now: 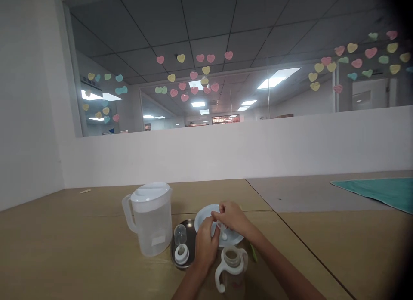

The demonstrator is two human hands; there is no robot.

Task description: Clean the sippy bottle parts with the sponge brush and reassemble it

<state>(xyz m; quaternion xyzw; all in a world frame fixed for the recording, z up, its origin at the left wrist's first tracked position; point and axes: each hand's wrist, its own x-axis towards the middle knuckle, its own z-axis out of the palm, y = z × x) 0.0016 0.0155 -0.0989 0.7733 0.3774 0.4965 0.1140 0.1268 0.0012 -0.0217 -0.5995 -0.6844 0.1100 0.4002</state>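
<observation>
Both hands meet over a light-blue plate. My right hand is closed in a pinch, its fingertips touching those of my left hand, whose fingers are bent and pressed together. Between and just below the fingers shows a small clear piece with a white rounded end; its exact kind is hard to make out. In front of the plate stands an open baby bottle with white side handles. Left of my left hand, a metal tray holds a clear bottle cap and a white collar ring.
A lidded translucent pitcher stands left of the tray. A green slender object lies partly hidden beside my right forearm. A teal cloth lies at the far right. Behind the table rises a white wall below a window with heart-shaped notes.
</observation>
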